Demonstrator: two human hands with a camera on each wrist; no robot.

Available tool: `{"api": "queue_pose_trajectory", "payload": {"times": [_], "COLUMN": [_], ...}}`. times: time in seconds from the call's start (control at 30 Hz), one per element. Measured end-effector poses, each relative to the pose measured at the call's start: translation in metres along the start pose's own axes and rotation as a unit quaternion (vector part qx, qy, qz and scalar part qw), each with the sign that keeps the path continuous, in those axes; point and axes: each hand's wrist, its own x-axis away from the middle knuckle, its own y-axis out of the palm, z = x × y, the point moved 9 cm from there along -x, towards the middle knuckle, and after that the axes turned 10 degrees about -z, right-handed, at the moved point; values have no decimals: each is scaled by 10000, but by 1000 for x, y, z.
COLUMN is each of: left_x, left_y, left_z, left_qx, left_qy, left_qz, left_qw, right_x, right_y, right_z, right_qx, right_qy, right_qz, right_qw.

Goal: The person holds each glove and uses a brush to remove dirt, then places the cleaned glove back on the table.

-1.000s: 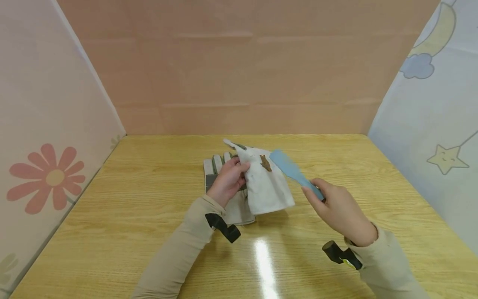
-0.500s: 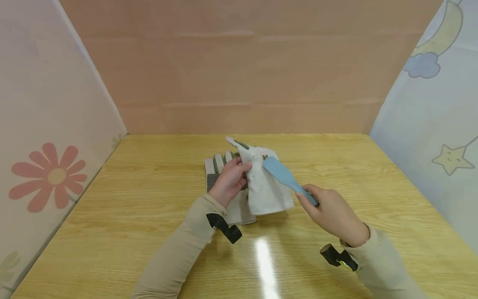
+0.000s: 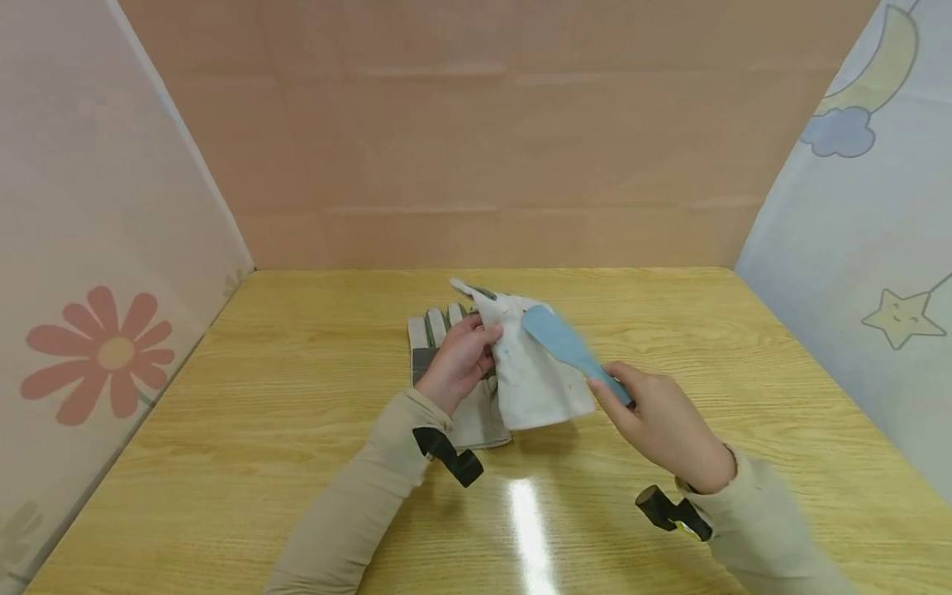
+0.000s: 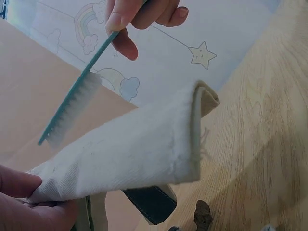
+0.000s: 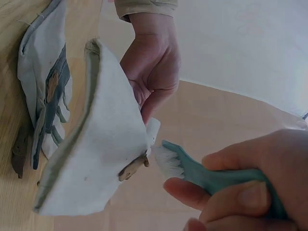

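My left hand pinches a white work glove by its side, holding it raised and tilted. A brown dried-leaf-like scrap clings to the glove's cloth in the right wrist view; from the head the brush hides most of it. My right hand grips the handle of a blue brush with white bristles. In the left wrist view the bristles appear slightly apart from the cloth. Under the raised glove, a second white, green and grey glove lies on the table.
The wood-grain table spreads around both hands. One brown scrap lies on the second glove and another brown piece beside it. A peach backdrop stands behind, with patterned panels left and right.
The brush has moved left and slightly down over the raised glove, covering the brown scrap seen from the head earlier. My left hand has stayed almost in place.
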Motion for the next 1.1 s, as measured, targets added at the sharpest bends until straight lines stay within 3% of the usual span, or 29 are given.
{"api": "queue_pose_trajectory", "payload": {"times": [0.27,0.63,0.87,1.1], "left_x": [0,2,2,3], "left_y": [-1,3,1,1], "left_z": [-2,-1,-1,2], "left_qx": [-22,29,35,133], "left_qy": [-1,4,52,115], "left_qz": [5,-136,-114,-103], "left_qw": [10000,9999,9999,9998], "right_x": [1,0,1,3], "right_y": [-2,0,1,-5], "right_z": [5,2,13,14], "right_qx": [306,-206,-13,-110], "right_qy": [52,-61,320,404], "right_qz": [141,228,68,319], "right_qw": [9994,9995,9995,9986]}}
